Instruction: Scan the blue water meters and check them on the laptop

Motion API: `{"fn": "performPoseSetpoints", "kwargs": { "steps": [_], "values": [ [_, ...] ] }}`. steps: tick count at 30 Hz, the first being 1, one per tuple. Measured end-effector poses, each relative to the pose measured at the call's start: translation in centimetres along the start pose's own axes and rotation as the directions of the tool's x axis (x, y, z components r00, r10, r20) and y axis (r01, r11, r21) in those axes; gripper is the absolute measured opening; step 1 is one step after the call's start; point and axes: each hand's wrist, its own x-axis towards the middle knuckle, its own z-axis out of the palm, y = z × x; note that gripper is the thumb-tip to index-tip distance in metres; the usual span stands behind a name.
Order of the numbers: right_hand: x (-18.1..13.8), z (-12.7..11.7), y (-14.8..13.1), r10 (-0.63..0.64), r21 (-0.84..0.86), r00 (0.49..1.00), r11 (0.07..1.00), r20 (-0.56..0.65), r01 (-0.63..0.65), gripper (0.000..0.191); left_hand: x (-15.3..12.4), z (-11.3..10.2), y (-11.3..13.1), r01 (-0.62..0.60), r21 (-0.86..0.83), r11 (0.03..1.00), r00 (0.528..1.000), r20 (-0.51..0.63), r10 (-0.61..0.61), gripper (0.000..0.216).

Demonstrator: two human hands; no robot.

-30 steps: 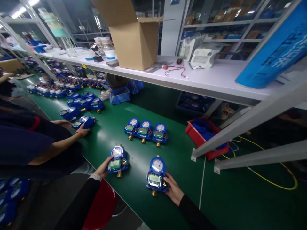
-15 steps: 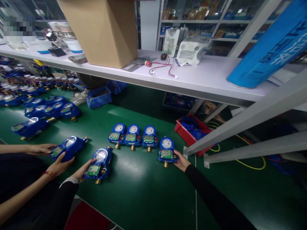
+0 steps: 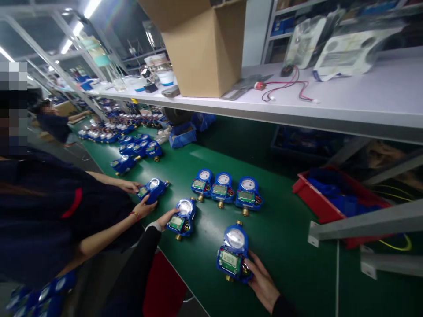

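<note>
On the green belt point(image 3: 284, 229) my left hand point(image 3: 166, 218) grips the left side of a blue water meter point(image 3: 181, 217) with a round dial and a small display. My right hand point(image 3: 262, 281) holds the lower right corner of a second blue meter point(image 3: 233, 252), its brass fitting pointing toward me. Three more blue meters point(image 3: 226, 188) stand in a row just beyond both. Left of my left hand, a co-worker's two hands point(image 3: 142, 206) hold another blue meter point(image 3: 152, 189).
A red bin point(image 3: 319, 207) with blue parts sits at the right under a white shelf point(image 3: 346, 112). The shelf carries a cardboard box point(image 3: 205, 53), red wires and white housings. Many blue meters point(image 3: 135, 149) and a blue bin point(image 3: 183, 134) lie further along the belt.
The view has swung. My right hand's meter, half a second ago beside the row of three, now lies nearer to me. My left hand still holds its meter.
</note>
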Motion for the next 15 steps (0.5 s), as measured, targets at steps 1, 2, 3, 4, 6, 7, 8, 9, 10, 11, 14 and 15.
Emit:
{"fn": "performPoseSetpoints", "kwargs": {
  "steps": [1,2,3,4,6,7,8,9,10,11,14,15],
  "values": [
    [0.6,1.6,0.7,0.002,0.004,0.999,1.000,0.052,-0.003,0.096,0.1,-0.1,-0.1,0.011,0.013,1.000,1.000,0.000,-0.011,0.026],
    [1.2,3.3,1.3,0.000,0.010,0.995,1.000,0.100,-0.001,0.096,0.2,-0.2,-0.3,0.016,0.024,1.000,1.000,0.002,-0.016,0.027],
    [1.8,4.8,1.7,-0.007,0.018,0.990,1.000,0.140,0.004,0.096,0.2,-0.1,-0.4,0.010,0.031,0.999,1.000,0.006,-0.010,0.027],
    [2.4,6.2,2.2,-0.015,0.026,0.986,1.000,0.168,0.011,0.096,0.2,0.0,-0.5,-0.002,0.037,0.999,1.000,0.011,0.002,0.026],
    [3.4,8.4,2.8,-0.040,0.040,0.981,0.999,0.191,0.033,0.094,0.0,0.2,-0.7,-0.040,0.045,0.998,0.999,0.021,0.039,0.025],
    [3.8,9.2,3.0,-0.058,0.047,0.980,0.998,0.188,0.050,0.093,-0.1,0.4,-0.8,-0.062,0.048,0.997,0.998,0.024,0.061,0.025],
    [4.2,9.7,3.2,-0.074,0.053,0.980,0.996,0.182,0.066,0.091,-0.1,0.5,-0.8,-0.084,0.053,0.995,0.996,0.024,0.083,0.024],
    [4.5,10.2,3.4,-0.088,0.057,0.981,0.995,0.174,0.079,0.090,-0.2,0.7,-0.9,-0.104,0.059,0.993,0.994,0.020,0.103,0.024],
    [4.7,10.4,3.4,-0.097,0.057,0.981,0.994,0.168,0.089,0.088,-0.1,0.8,-0.9,-0.124,0.066,0.990,0.992,0.011,0.124,0.024],
    [4.8,10.5,3.4,-0.102,0.051,0.980,0.994,0.169,0.095,0.085,-0.1,0.8,-0.8,-0.145,0.075,0.987,0.989,-0.002,0.146,0.023],
    [4.8,10.0,2.9,-0.081,-0.033,0.984,0.996,0.159,0.087,0.079,-0.2,0.7,-0.7,-0.233,0.103,0.967,0.965,-0.095,0.243,0.022],
    [4.6,9.6,2.7,-0.067,-0.077,0.988,0.994,0.137,0.078,0.077,-0.4,0.6,-0.7,-0.277,0.115,0.954,0.945,-0.149,0.292,0.022]
  ]
}}
